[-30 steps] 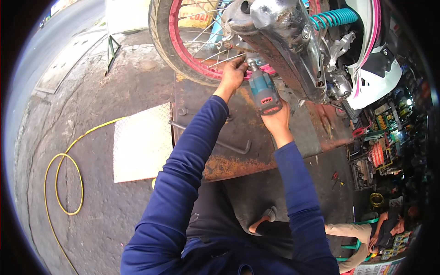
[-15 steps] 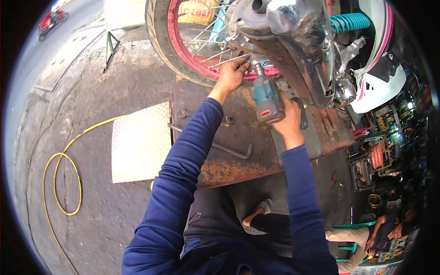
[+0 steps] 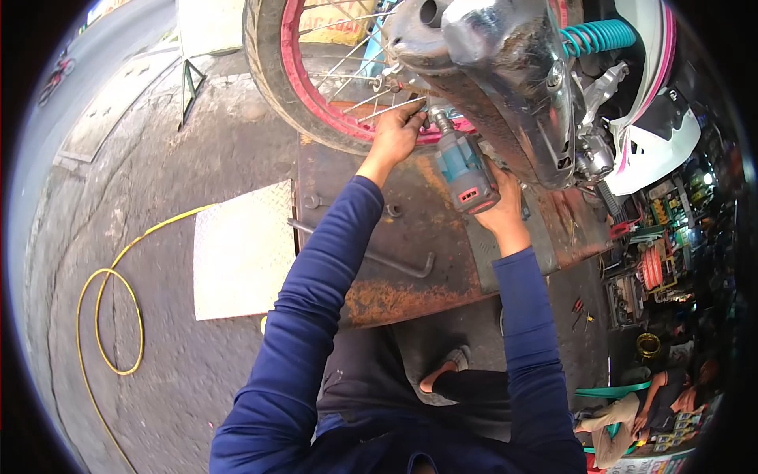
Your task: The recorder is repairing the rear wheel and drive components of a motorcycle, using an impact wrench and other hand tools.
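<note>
My left hand (image 3: 397,134) is at the lower rim of a spoked wheel with a pink rim (image 3: 304,91), its fingers closed around something small I cannot make out. My right hand (image 3: 506,207) grips a teal-and-grey cordless impact wrench (image 3: 464,170). The wrench's socket (image 3: 442,118) points into the wheel just right of my left fingers; whether it sits on a fastener is unclear. Above the wrench is a metal exhaust (image 3: 505,95), with a teal coil shock (image 3: 596,38) and white-and-pink bodywork (image 3: 655,158) to its right.
A rusty steel platform (image 3: 383,308) holds an L-shaped bar (image 3: 403,262) and spanners (image 3: 314,201). A pale tread plate (image 3: 241,268) adjoins it. A yellow hose (image 3: 114,268) coils on the ground. A person (image 3: 643,407) sits at lower right; cluttered shelves (image 3: 659,268) stand at right.
My right hand and the impact wrench have shifted slightly right and down; my left hand stays by the rim. A red motorbike on the road at upper left appeared and moved farther down-left.
</note>
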Demonstrator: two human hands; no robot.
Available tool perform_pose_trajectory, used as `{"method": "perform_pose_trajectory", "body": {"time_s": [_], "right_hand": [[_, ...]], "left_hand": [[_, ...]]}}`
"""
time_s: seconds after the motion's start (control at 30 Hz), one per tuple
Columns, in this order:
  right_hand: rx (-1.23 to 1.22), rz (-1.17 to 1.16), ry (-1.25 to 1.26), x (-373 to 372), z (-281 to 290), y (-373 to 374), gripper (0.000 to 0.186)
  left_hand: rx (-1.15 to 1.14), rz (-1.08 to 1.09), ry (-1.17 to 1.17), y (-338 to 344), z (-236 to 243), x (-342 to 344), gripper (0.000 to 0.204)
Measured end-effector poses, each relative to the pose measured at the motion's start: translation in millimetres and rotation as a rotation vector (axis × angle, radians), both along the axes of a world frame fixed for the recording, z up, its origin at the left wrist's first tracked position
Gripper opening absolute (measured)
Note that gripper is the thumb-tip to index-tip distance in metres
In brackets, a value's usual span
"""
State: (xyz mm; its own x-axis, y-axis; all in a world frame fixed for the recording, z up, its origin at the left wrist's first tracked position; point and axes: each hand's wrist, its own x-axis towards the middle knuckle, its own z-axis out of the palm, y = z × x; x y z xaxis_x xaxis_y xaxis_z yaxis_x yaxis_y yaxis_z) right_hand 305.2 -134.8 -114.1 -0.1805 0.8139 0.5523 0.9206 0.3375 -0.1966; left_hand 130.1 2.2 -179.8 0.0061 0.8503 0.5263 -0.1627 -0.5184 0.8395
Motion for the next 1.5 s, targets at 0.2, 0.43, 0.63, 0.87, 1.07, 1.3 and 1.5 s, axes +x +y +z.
{"method": "perform_pose_trajectory", "body": {"time_s": [0.2,0.43,0.63,0.87,1.07,1.3,1.5], "right_hand": [[-0.015,-0.026,-0.018,6,-5,2,0.067],[-0.129,0.103,0.134,12,-15,9,0.065],[0.013,0.18,-0.246,48,-28,-34,0.07],[-0.248,0.107,-0.428,94,-88,-53,0.051],[-0.395,0.098,-0.338,120,-112,-62,0.048],[-0.036,-0.163,0.048,266,-58,-75,0.038],[0.087,-0.641,-0.112,428,25,-46,0.051]], "left_hand": [[0.038,0.013,0.018,0,-2,-1,0.029],[-0.017,0.177,0.203,-1,-5,3,0.027],[-0.244,-0.181,0.455,-61,-28,6,0.019],[0.219,-0.147,1.065,-99,-37,-4,0.021],[-0.611,-0.05,0.091,-99,-31,-64,0.032],[-0.367,0.246,-0.213,-63,-49,-109,0.075],[-0.345,0.624,-0.194,-26,-28,-158,0.044]]}}
